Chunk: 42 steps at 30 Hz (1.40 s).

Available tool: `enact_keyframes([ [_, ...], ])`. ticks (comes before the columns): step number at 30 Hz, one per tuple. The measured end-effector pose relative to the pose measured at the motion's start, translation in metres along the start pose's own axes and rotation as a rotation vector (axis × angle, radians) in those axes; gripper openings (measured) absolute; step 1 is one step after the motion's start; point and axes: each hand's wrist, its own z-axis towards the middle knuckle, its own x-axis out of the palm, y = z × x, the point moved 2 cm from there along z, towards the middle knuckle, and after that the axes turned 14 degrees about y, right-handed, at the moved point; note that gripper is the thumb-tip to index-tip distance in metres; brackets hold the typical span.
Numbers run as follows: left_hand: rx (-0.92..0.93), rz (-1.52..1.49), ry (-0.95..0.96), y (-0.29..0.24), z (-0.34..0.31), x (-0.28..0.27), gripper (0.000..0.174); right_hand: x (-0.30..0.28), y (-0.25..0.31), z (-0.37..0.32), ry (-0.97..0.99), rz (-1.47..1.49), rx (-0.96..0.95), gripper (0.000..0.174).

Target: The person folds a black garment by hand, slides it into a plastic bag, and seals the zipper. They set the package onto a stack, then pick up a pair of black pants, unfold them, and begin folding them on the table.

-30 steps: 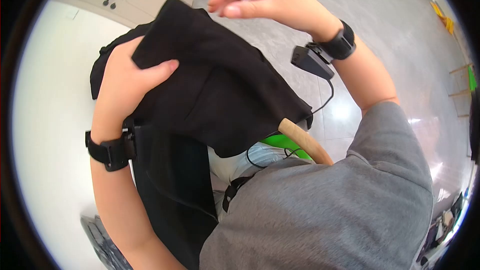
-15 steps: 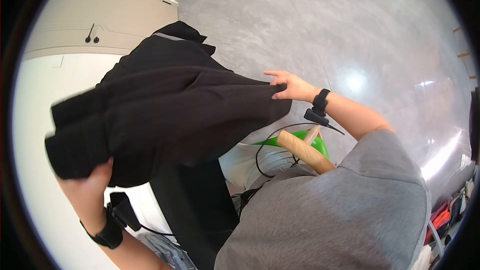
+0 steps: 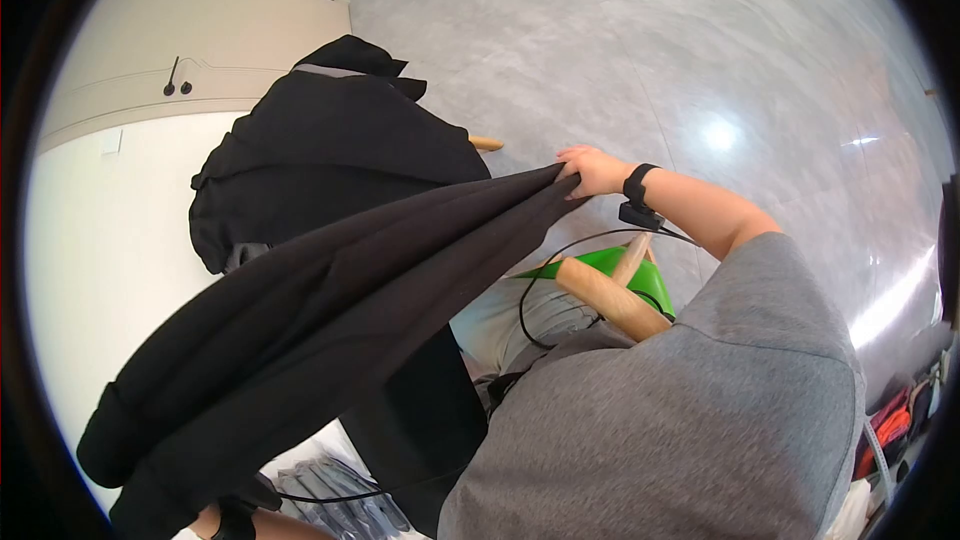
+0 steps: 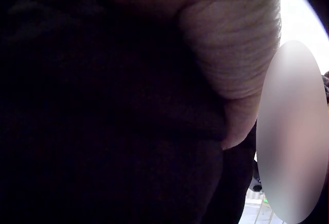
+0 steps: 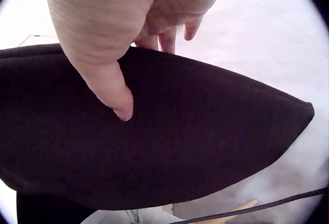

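A long black garment [image 3: 330, 310] stretches diagonally across the head view, from my right hand down to the lower left. My right hand [image 3: 598, 172] pinches its upper end; in the right wrist view the thumb [image 5: 121, 100] lies on the near face of the cloth and the other fingers pass behind the edge. At the lower left the cloth hides most of my left hand in the head view. Seen from the left wrist, the left hand [image 4: 226, 39] grips the dark cloth with its thumb over it. Behind lies a heap of black clothes [image 3: 330, 150].
The heap rests on a white table [image 3: 130, 240], with a pale cabinet [image 3: 250, 35] beyond. A green seat [image 3: 600, 262] with wooden bars [image 3: 610, 300] is close to my body. Plastic-wrapped grey clothes [image 3: 345, 500] lie at the lower left. A black cable [image 3: 525, 310] loops near my right wrist.
The right hand came down onto the garment's end and grips it. The left hand moved down and left, lifting the garment off the heap and pulling it long between both hands.
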Motion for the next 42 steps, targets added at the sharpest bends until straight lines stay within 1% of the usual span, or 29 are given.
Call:
enact_keyframes([
  [1,-0.029,-0.010,-0.013,0.004,-0.003,-0.005,0.051,0.002,-0.005,-0.003,0.006,-0.003,-0.006,0.036],
  [3,-0.080,-0.011,-0.036,0.009,-0.013,-0.014,0.052,0.006,-0.012,-0.008,0.026,0.107,0.131,0.035],
  [5,-0.139,-0.015,-0.063,0.015,-0.025,-0.027,0.052,0.006,-0.012,-0.012,0.049,0.183,0.119,0.031],
  [7,-0.204,-0.018,-0.090,0.022,-0.038,-0.042,0.053,0.006,-0.008,-0.020,0.000,0.118,0.149,0.027],
  [8,-0.237,-0.016,-0.127,0.025,-0.045,-0.051,0.054,0.009,-0.010,-0.020,-0.094,0.090,0.085,0.024],
  [9,-0.273,-0.020,-0.144,0.028,-0.053,-0.059,0.054,0.005,-0.003,-0.020,-0.081,0.085,0.076,0.024],
  [11,-0.338,-0.020,-0.197,0.033,-0.070,-0.077,0.055,-0.006,0.004,-0.021,-0.119,0.253,0.278,0.021],
  [12,-0.369,-0.023,-0.221,0.035,-0.079,-0.086,0.056,-0.008,0.004,-0.019,-0.109,0.245,0.269,0.021],
  [14,-0.436,-0.026,-0.284,0.040,-0.100,-0.107,0.056,-0.014,0.001,-0.015,-0.199,0.324,0.312,0.022],
  [15,-0.473,-0.030,-0.313,0.041,-0.112,-0.117,0.057,-0.013,-0.006,-0.012,-0.187,0.312,0.299,0.022],
  [17,-0.554,-0.041,-0.365,0.046,-0.141,-0.135,0.058,-0.012,-0.028,-0.007,-0.050,0.023,0.260,0.025],
  [18,-0.590,-0.044,-0.389,0.049,-0.156,-0.145,0.058,-0.015,-0.035,-0.004,0.060,0.155,0.382,0.029],
  [19,-0.626,-0.050,-0.414,0.051,-0.173,-0.154,0.059,-0.020,-0.037,-0.003,-0.040,0.149,0.321,0.023],
  [21,-0.709,-0.069,-0.467,0.056,-0.209,-0.174,0.060,-0.039,-0.035,0.002,-0.081,0.335,0.333,0.024],
  [23,-0.809,-0.109,-0.503,0.060,-0.254,-0.186,0.061,-0.067,-0.021,0.018,-0.239,0.216,0.249,0.022],
  [24,-0.867,-0.144,-0.523,0.062,-0.281,-0.188,0.061,-0.086,-0.004,0.026,-0.248,0.206,0.200,0.023],
  [26,-0.996,-0.224,-0.545,0.062,-0.342,-0.191,0.062,-0.126,0.028,0.047,-0.363,0.142,0.130,0.026],
  [27,-1.057,-0.270,-0.552,0.060,-0.374,-0.191,0.063,-0.147,0.043,0.058,-0.449,0.026,0.110,0.025],
  [28,-1.115,-0.325,-0.566,0.057,-0.404,-0.191,0.063,-0.170,0.053,0.072,-0.462,0.075,0.037,0.023],
  [29,-1.173,-0.392,-0.585,0.053,-0.434,-0.185,0.064,-0.192,0.081,0.080,-0.492,0.131,0.042,0.023],
  [31,-1.291,-0.513,-0.618,0.035,-0.488,-0.167,0.065,-0.237,0.123,0.101,-0.621,-0.072,-0.129,0.023],
  [32,-1.380,-0.549,-0.712,0.019,-0.499,-0.152,0.059,-0.261,0.145,0.114,-0.647,-0.180,-0.253,0.023],
  [33,-1.392,-0.529,-0.681,-0.008,-0.492,-0.136,0.059,-0.281,0.182,0.121,-0.685,-0.295,-0.324,0.023],
  [34,-1.404,-0.594,-0.678,-0.012,-0.522,-0.123,0.059,-0.298,0.218,0.130,-0.706,-0.351,-0.374,0.022],
  [35,-1.415,-0.662,-0.673,-0.017,-0.553,-0.109,0.060,-0.317,0.249,0.146,-0.675,-0.455,-0.462,0.022],
  [37,-1.570,-0.840,-0.724,-0.039,-0.580,-0.073,0.061,-0.340,0.313,0.179,-0.665,-0.606,-0.639,0.025],
  [39,-1.583,-0.866,-0.669,-0.064,-0.557,-0.037,0.053,-0.339,0.384,0.203,-0.563,-0.699,-0.665,0.028],
  [40,-1.629,-0.924,-0.583,-0.068,-0.561,-0.020,0.048,-0.329,0.409,0.220,-0.550,-0.704,-0.706,0.028],
  [42,-1.693,-1.012,-0.476,-0.073,-0.584,0.019,0.040,-0.310,0.459,0.254,-0.337,-0.740,-0.716,0.030],
])
